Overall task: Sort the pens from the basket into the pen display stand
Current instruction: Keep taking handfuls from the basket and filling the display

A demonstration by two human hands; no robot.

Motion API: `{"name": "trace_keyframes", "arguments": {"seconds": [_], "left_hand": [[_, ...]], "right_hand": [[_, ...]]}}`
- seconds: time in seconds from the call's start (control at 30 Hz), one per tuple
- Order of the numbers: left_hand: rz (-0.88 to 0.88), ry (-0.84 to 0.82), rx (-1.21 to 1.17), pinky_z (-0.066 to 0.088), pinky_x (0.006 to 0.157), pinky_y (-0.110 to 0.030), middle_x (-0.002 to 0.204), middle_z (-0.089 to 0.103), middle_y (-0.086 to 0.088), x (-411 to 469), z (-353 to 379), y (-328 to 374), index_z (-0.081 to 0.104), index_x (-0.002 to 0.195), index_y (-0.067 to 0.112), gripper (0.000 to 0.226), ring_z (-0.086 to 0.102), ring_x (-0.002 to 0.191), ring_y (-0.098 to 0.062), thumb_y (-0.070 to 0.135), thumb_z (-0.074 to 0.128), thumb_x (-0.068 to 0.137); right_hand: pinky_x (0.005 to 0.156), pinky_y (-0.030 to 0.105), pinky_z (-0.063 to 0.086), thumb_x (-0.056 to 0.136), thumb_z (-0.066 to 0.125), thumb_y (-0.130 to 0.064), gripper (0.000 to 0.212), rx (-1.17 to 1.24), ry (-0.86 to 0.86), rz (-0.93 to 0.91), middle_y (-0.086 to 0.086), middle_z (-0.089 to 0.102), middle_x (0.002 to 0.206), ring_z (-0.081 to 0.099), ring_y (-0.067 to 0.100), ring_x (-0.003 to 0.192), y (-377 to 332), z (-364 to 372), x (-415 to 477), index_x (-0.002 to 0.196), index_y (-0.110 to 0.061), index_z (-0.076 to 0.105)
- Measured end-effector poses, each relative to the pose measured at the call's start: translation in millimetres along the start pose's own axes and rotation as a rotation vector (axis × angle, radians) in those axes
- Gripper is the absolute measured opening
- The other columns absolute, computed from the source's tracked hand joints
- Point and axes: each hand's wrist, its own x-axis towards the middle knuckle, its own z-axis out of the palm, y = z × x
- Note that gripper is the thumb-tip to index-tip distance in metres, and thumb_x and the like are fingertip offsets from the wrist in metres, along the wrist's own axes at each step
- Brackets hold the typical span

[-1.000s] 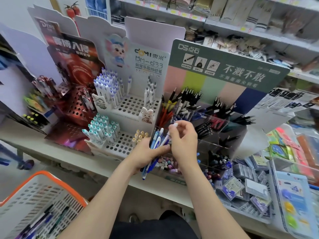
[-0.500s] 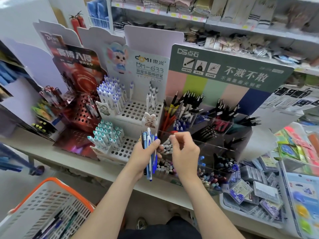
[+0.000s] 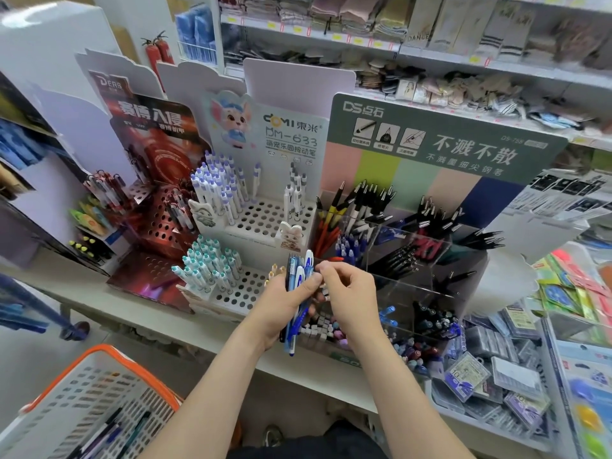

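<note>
The bundle of blue pens [image 3: 299, 279] stands almost upright just in front of the clear pen display stand [image 3: 418, 290], at its left corner. The left hand [image 3: 280, 308] grasps this bundle, with the thumb pressed across it. The right hand [image 3: 351, 293] has curled fingers with their tips at the top of the bundle; I cannot tell if they pinch a pen. The orange-rimmed basket [image 3: 111, 351], with a few pens [image 3: 111, 432] inside, is well to the left of the stand and lower.
</note>
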Motion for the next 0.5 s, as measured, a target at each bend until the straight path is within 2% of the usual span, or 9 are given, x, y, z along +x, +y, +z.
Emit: {"name": "trace_keyframes", "arguments": {"seconds": [0.07,0.13,0.2,0.27,0.33,0.43,0.5], "left_hand": [[-0.001,0.078,0.033,0.055,0.069,-0.035,0.091,0.074,-0.009,3,3,-1,0.072,0.112,0.007,0.042,0.068,0.08,-0.023,0.046,0.073,0.097],[-0.018,0.13,-0.045,0.051,0.059,-0.035,0.085,0.067,-0.009,6,6,1,0.067,0.109,0.001,0.053,0.061,0.073,-0.025,0.05,0.077,0.091],[-0.037,0.12,-0.14,0.043,0.051,-0.03,0.08,0.058,-0.01,10,6,4,0.068,0.102,0.006,0.045,0.051,0.061,-0.02,0.048,0.08,0.09],[-0.046,0.085,-0.187,0.04,0.048,-0.028,0.078,0.056,-0.009,12,8,8,0.07,0.096,0.013,0.027,0.047,0.058,-0.018,0.039,0.077,0.097],[-0.03,0.065,-0.227,0.042,0.049,-0.026,0.082,0.06,-0.007,12,12,13,0.065,0.104,0.013,0.014,0.049,0.06,-0.017,0.026,0.07,0.102],[-0.016,0.047,-0.241,0.044,0.051,-0.026,0.086,0.066,-0.008,10,21,18,0.056,0.11,0.009,0.009,0.054,0.063,-0.017,0.012,0.062,0.104],[-0.012,0.036,-0.231,0.045,0.053,-0.027,0.087,0.068,-0.01,9,25,20,0.055,0.109,0.007,0.009,0.056,0.064,-0.018,0.009,0.062,0.103]], "right_hand": [[0.071,0.037,0.056,0.108,0.057,-0.026,0.024,-0.013,0.132,-0.083,-0.004,0.073,0.08,0.066,0.009,0.073,-6,-1,-1,0.092,-0.022,0.074],[0.067,0.039,0.055,0.113,0.049,-0.022,0.024,0.062,0.327,-0.241,-0.001,0.066,0.077,0.064,0.014,0.069,-19,-8,-1,0.098,-0.018,0.068],[0.066,0.035,0.053,0.115,0.045,-0.019,0.023,0.037,0.539,-0.439,-0.001,0.064,0.083,0.064,0.016,0.071,-31,-21,3,0.106,-0.013,0.065],[0.072,0.031,0.051,0.116,0.045,-0.017,0.023,-0.081,0.632,-0.566,0.002,0.065,0.094,0.065,0.02,0.079,-35,-35,12,0.113,-0.009,0.066],[0.077,0.034,0.053,0.115,0.046,-0.017,0.024,-0.224,0.58,-0.603,0.003,0.067,0.101,0.066,0.024,0.085,-33,-43,24,0.117,-0.007,0.068],[0.081,0.042,0.058,0.112,0.052,-0.016,0.023,-0.452,0.384,-0.531,0.006,0.074,0.103,0.068,0.022,0.089,-19,-44,37,0.121,-0.006,0.072],[0.078,0.043,0.06,0.11,0.058,-0.015,0.02,-0.513,0.281,-0.463,0.006,0.077,0.101,0.07,0.021,0.084,-8,-42,42,0.123,-0.008,0.071]]}}
